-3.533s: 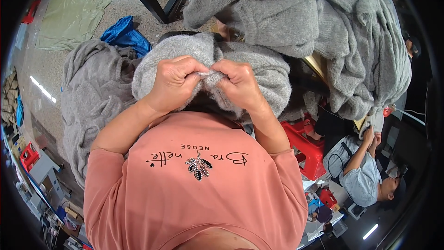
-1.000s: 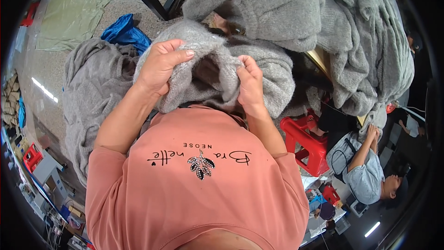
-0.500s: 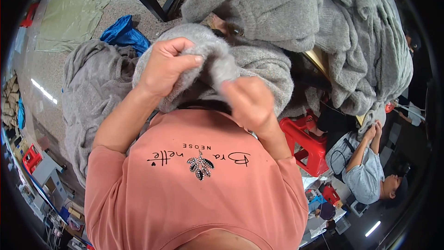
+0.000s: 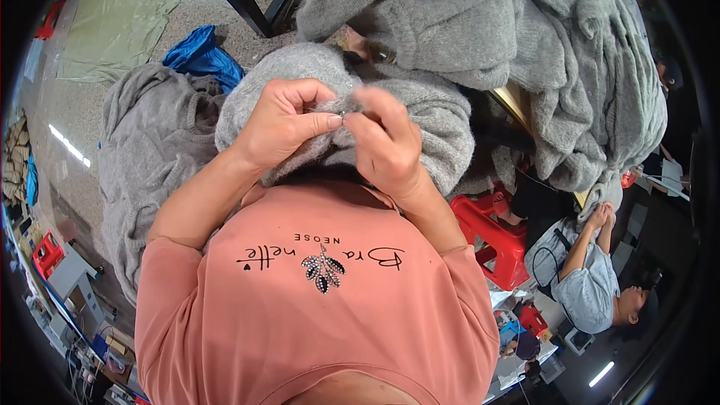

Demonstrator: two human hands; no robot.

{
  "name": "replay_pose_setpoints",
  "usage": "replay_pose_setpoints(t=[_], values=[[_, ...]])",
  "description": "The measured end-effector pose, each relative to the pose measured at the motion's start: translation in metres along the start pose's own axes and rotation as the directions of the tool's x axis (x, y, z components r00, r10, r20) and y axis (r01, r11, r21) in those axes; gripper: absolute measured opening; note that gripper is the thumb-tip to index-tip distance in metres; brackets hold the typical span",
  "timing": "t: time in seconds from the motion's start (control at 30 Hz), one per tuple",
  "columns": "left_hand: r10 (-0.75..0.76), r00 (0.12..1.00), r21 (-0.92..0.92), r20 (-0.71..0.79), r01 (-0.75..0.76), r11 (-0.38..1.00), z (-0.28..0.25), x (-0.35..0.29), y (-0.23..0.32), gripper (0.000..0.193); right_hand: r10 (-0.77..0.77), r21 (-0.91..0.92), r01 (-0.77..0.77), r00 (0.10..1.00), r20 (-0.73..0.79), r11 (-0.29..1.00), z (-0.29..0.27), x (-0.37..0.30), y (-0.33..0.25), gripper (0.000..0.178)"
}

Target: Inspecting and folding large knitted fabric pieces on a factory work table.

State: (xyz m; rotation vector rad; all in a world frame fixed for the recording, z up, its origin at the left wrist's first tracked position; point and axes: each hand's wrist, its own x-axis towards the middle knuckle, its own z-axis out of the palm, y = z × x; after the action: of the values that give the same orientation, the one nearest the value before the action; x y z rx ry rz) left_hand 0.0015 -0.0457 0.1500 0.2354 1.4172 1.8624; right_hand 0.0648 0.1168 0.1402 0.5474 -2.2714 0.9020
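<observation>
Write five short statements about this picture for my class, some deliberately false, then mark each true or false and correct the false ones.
1. The left hand grips grey knit fabric. True.
2. The person's shirt is green. False: the shirt is pink.
3. A blue cloth lies toward the person's left. True.
4. The right hand lies flat on the shirt. False: the right hand is raised close to the left.
5. A co-worker is visible at the right. True.

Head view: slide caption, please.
Left hand and right hand close together over fuzzy grey knitwear, red stool to the right.
</observation>
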Motion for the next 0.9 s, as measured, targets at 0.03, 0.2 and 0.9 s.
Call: replay_pose_setpoints(t=[0.03,0.2,0.9], values=[[-0.003,1.0,0.008,-0.027,0.003,1.0,0.0,-0.001,0.001,0.007,0.063,0.103,-0.063,0.998,0.001,0.993,0.002,0.002,0.002,0.029],[0.145,0.986,0.175,-0.081,-0.129,0.976,0.0,-0.004,-0.007,0.005,0.171,0.426,-0.271,0.951,0.258,0.864,-0.004,0.005,0.014,0.026],[0.371,0.921,0.499,-0.119,-0.267,0.824,0.0,-0.003,-0.017,0.005,0.332,0.225,-0.405,0.894,0.301,0.887,0.013,-0.012,0.011,0.032]])
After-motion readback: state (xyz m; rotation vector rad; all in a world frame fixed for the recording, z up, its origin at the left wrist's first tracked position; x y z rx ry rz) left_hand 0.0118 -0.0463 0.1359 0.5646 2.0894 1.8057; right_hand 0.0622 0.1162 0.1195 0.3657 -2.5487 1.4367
